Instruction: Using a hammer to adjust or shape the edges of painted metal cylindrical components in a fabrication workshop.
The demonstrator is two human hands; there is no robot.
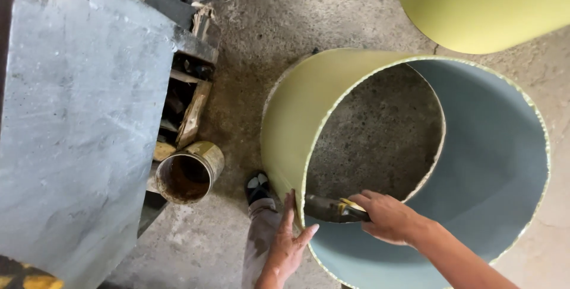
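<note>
A wide open sheet-metal cylinder (297, 111), yellow-green outside and grey-blue inside, stands on the concrete floor in front of me. My left hand (287, 244) lies flat against its outer wall at the near rim, fingers spread. Inside the rim, my right hand (386, 216) grips a dark tool with a yellow band (330, 209), whose tip touches the inner wall near the seam edge. My foot (257, 187) and trouser leg show just left of the cylinder.
A grey metal-topped workbench (77, 123) fills the left side. A rusty tin can (187, 173) sits beside it, with wood scraps (193, 111) behind. A second yellow-green cylinder (481, 4) stands at the top right.
</note>
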